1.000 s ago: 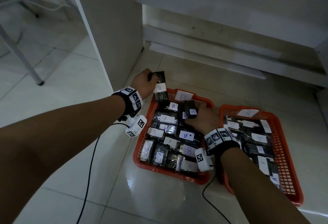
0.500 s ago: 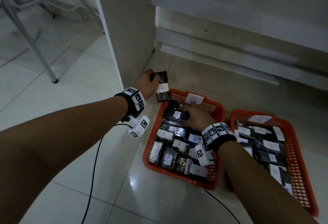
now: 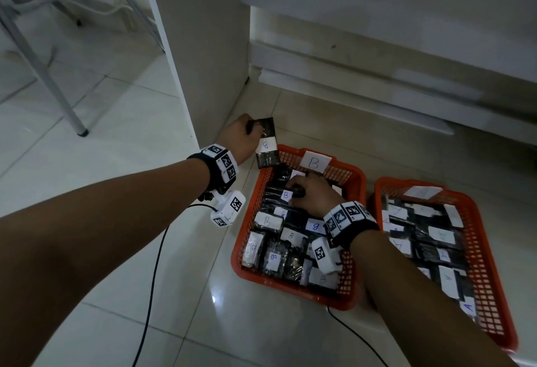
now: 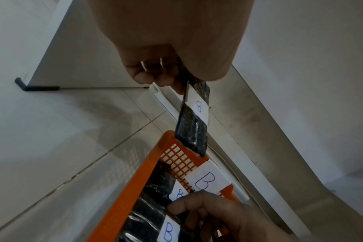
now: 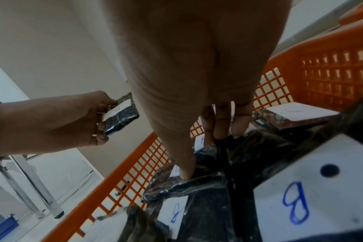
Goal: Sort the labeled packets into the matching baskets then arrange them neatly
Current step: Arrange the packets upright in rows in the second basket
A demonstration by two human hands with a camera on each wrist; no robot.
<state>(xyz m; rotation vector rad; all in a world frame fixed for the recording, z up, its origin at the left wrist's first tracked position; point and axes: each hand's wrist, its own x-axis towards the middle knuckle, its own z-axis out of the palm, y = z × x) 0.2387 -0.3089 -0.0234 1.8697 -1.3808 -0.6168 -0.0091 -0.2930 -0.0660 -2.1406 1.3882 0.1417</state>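
black packet marked b — pinched in the left hand above the b basket corner; right hand fingers press packets inside, gripping none.

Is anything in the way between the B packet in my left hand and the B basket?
Mostly no. The packet hangs over the basket's far left corner, but your right hand and packed packets cover the spots below.

Black packet with white B label held above corner of orange B basket, full of B packets, A basket just beside
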